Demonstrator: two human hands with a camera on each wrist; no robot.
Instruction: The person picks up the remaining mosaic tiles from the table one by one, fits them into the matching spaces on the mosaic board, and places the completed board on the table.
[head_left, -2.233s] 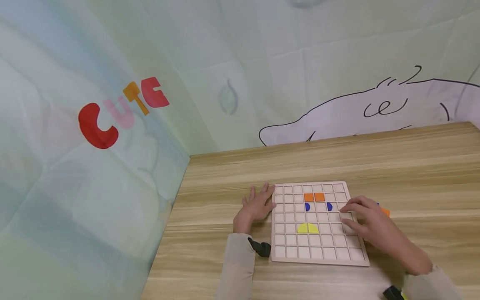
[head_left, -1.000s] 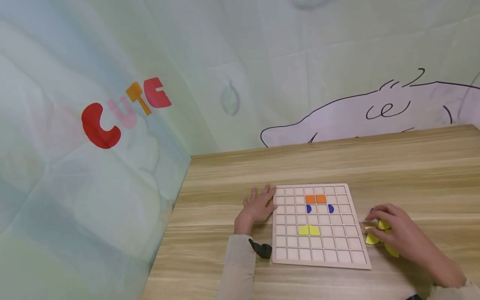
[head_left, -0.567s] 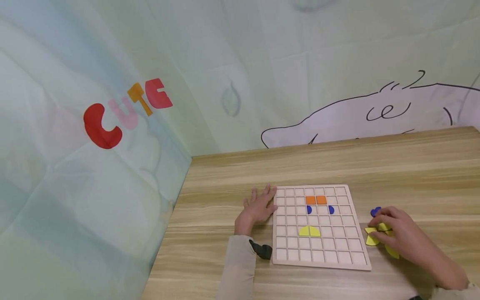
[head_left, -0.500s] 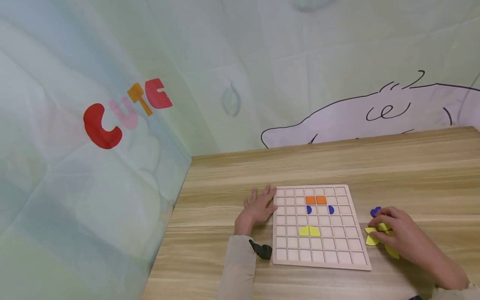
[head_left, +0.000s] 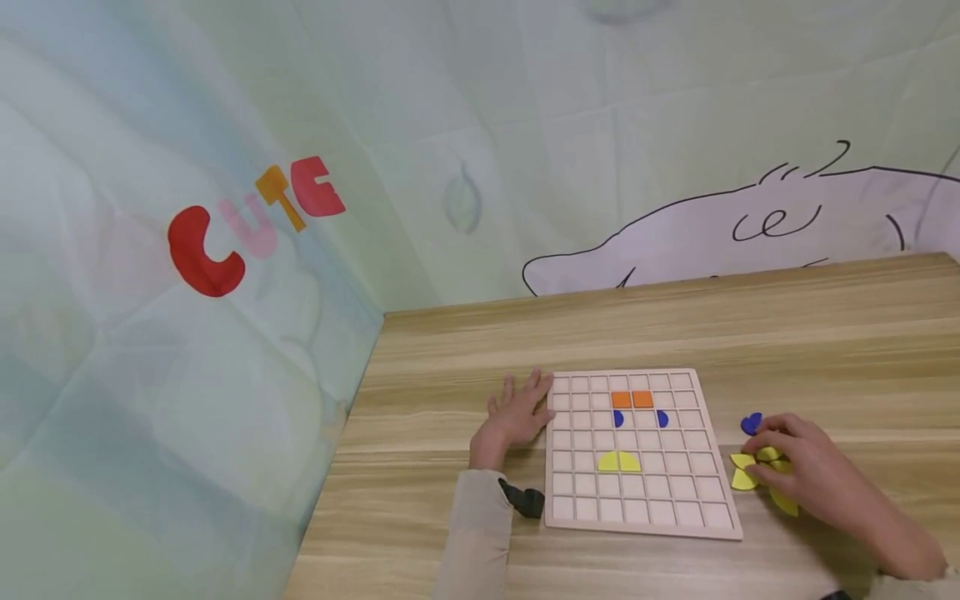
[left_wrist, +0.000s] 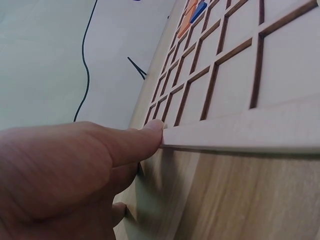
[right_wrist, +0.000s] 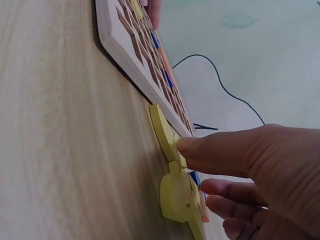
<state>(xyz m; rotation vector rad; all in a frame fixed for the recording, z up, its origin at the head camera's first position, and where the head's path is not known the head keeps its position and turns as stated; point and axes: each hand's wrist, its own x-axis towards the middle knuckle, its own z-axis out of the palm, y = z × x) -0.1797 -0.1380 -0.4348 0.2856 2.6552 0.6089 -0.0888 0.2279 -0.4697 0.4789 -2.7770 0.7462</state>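
Note:
My left hand [head_left: 513,421] lies beside the left edge of a pale gridded board [head_left: 652,510]; in the left wrist view its straight thumb [left_wrist: 145,136] touches the board's rim. To the right of the board, my right hand [head_left: 802,467] is low over several loose yellow pieces [head_left: 744,479]. Its thumb [right_wrist: 215,150] is at a yellow piece in the right wrist view, apart from the fingers. Two orange squares [head_left: 632,400], two blue half-rounds [head_left: 663,419] and two yellow quarter-rounds [head_left: 619,462] sit in the grid.
Loose blue pieces [head_left: 751,423] lie just beyond the yellow ones. Behind my right fingers, a bit of an orange piece [right_wrist: 205,215] shows. The wooden table [head_left: 450,375] meets a printed curtain [head_left: 450,125] at the back and left.
My right hand has moved from over the board's right edge to the loose pieces on the right, then shifted slightly, uncovering more of the blue ones. The left hand has stayed in place.

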